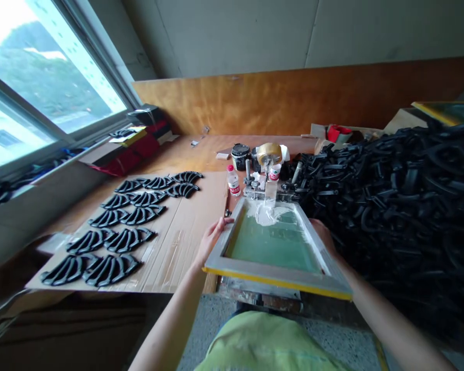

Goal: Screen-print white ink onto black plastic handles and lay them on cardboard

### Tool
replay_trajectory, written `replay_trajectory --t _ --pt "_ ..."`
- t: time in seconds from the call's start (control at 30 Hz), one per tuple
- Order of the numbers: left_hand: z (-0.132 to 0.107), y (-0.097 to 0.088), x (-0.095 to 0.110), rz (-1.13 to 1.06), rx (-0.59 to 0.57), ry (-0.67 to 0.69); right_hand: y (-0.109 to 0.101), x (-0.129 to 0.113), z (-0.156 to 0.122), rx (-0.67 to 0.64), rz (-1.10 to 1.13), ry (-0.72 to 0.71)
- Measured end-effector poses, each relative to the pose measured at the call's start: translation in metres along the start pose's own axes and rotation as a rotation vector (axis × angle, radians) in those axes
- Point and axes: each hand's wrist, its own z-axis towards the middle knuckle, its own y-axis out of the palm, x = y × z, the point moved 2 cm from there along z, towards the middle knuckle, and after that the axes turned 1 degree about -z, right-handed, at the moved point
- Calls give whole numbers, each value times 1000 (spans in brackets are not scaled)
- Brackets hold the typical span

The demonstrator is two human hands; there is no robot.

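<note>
A screen printing frame point(270, 274) with grey bars, green mesh and a yellow front edge is tilted in front of me. White ink point(268, 214) is smeared over the far end of its mesh, and a pale squeegee point(270, 195) stands there. My left hand point(213, 238) grips the frame's left bar, thumb on top. On the opposite side, my right hand point(324, 234) is closed around the right bar, its fingers mostly hidden underneath. Behind the frame is a metal clamp point(251, 180) with upright posts.
Black ribbed, fan-shaped parts point(112, 269) lie in rows on cardboard point(193, 226) at left. A large heap of black parts point(390, 206) fills the right side. Behind the frame stand a red-capped bottle point(233, 183), a dark tub point(240, 157) and a tape roll point(269, 153).
</note>
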Motion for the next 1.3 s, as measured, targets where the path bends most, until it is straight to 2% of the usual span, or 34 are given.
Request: replay_trajectory --t 0.07,0.13,0.23,0.3,0.43,0.5,0.57,0.7,0.77,0.83,0.9,0.97,1.1,1.17,1.3 --pt "-6 -11 -26 70 -37 -105 -9 2 22 85 -20 64" --pt "-8 -17 -52 103 -42 -138 -4 -16 48 108 -75 12" --pt "-3 -20 -86 156 -4 -130 24 -57 84 -14 -223 -169" --pt "3 -21 -102 197 21 -127 46 -74 98 -127 -317 -202" --pt "10 -25 -118 268 37 -101 75 -76 98 -309 -399 -157" --pt "11 -28 -120 285 42 -87 80 -72 85 -345 -387 -173" --pt "10 -30 -122 295 49 -83 77 -73 66 -378 -340 -269" --pt "10 -32 -125 328 21 -75 58 -83 34 -524 -215 -530" --pt "11 -32 -126 340 -4 -67 50 -87 32 -589 -160 -582" --pt "11 -32 -125 340 -11 -65 48 -88 37 -564 -139 -539" --pt "11 -32 -123 341 -7 -65 51 -86 40 -454 -155 -455" --pt "10 -32 -121 348 -4 -69 54 -84 34 -368 -165 -430" --pt "6 -30 -115 318 -5 -84 52 -84 18 -413 -97 -504" --pt "3 -28 -108 272 -9 -96 50 -86 31 -406 -71 -446" --pt "-4 -22 -74 174 -50 -122 45 -81 94 -291 -102 -203"
